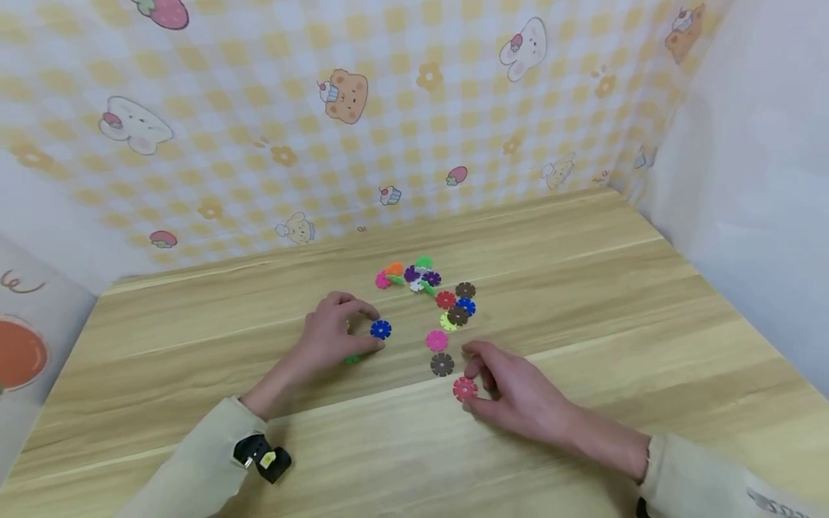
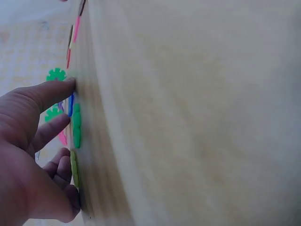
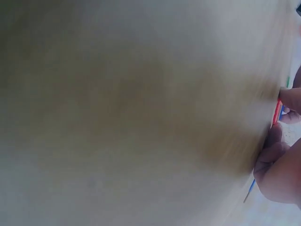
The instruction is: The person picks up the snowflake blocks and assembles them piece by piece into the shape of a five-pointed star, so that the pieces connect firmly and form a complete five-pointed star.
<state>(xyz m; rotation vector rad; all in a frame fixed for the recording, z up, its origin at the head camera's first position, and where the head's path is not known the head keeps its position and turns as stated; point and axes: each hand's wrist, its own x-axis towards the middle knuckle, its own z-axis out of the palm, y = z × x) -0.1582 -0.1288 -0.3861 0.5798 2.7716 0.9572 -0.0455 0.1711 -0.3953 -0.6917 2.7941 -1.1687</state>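
Note:
Between thumb and index fingertip, my left hand [image 1: 332, 329] pinches a blue snowflake disc [image 1: 381, 329] by its edges, low over the table. The left wrist view shows the blue disc [image 2: 71, 104] edge-on between those fingertips. Partly hidden beneath this hand are a green disc [image 1: 352, 358] and a yellow-green disc [image 2: 75, 168]. My right hand [image 1: 518, 392] holds a red snowflake disc [image 1: 465, 389] between thumb and a curled finger. Edge-on, the red disc [image 3: 277, 112] also shows in the right wrist view. Just beyond it lie a brown disc [image 1: 442, 364] and a pink disc [image 1: 437, 340].
Farther back, a brown disc [image 1: 458, 316] overlaps blue and yellow ones, beside a red disc [image 1: 445, 300]. Several joined discs, among them an orange disc [image 1: 394, 269] and a purple disc [image 1: 432, 278], sit behind. The wooden table [image 1: 214, 334] meets a checked wall covering [image 1: 246, 194].

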